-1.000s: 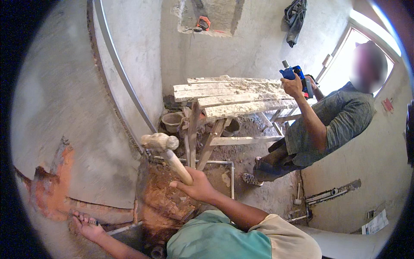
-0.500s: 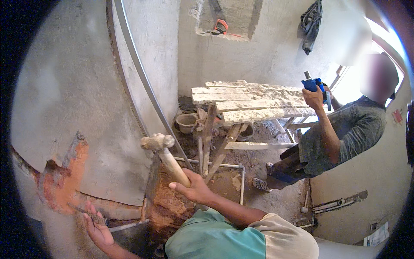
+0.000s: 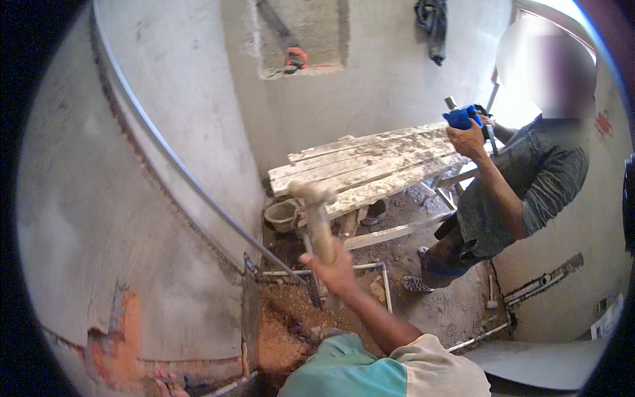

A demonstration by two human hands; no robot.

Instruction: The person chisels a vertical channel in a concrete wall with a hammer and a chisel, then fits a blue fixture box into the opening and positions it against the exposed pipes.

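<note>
My right hand [image 3: 334, 271] grips a wooden-handled hammer [image 3: 319, 221], raised in front of the plank bench and blurred by movement. At the bottom left, the curled fingers of my left hand [image 3: 169, 387] show just above the frame's lower edge, beside a chased patch [image 3: 122, 337] of exposed orange brick in the grey wall. What those fingers hold is too hidden to make out.
A co-worker [image 3: 516, 185] at the right holds a blue power tool [image 3: 463, 119] over the plank bench [image 3: 370, 159]. A long metal bar [image 3: 172, 159] leans along the left wall. A bucket [image 3: 282, 212], white pipes [image 3: 383, 284] and rubble lie on the floor.
My hammer has swung up and right, away from the chased wall. The view has shifted, so the wall patch and my left hand now sit lower in the picture, the hand mostly cut off.
</note>
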